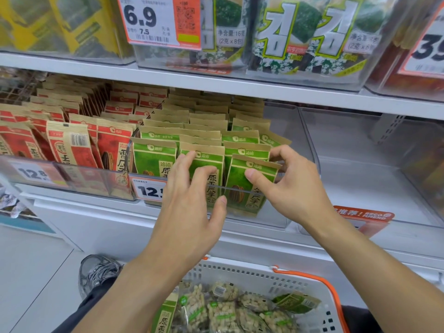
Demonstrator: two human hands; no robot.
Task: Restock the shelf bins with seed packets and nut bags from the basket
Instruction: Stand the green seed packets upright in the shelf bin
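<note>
Green seed packets fill a clear shelf bin [276, 219] in rows. My left hand [192, 207] rests its fingers on the front middle green seed packet [209, 162]. My right hand [290, 186] pinches the front right green seed packet [240, 188], thumb on its face and fingers behind its top edge; that packet leans slightly left. Below, a white basket [264, 276] with an orange handle holds several clear nut bags [223, 313] and another green seed packet [298, 302].
Red seed packets [72, 145] fill the bin to the left. An empty clear bin [374, 164] stands to the right. Seaweed packs [288, 34] sit on the shelf above with price tags. A grey shoe [98, 272] is on the floor at left.
</note>
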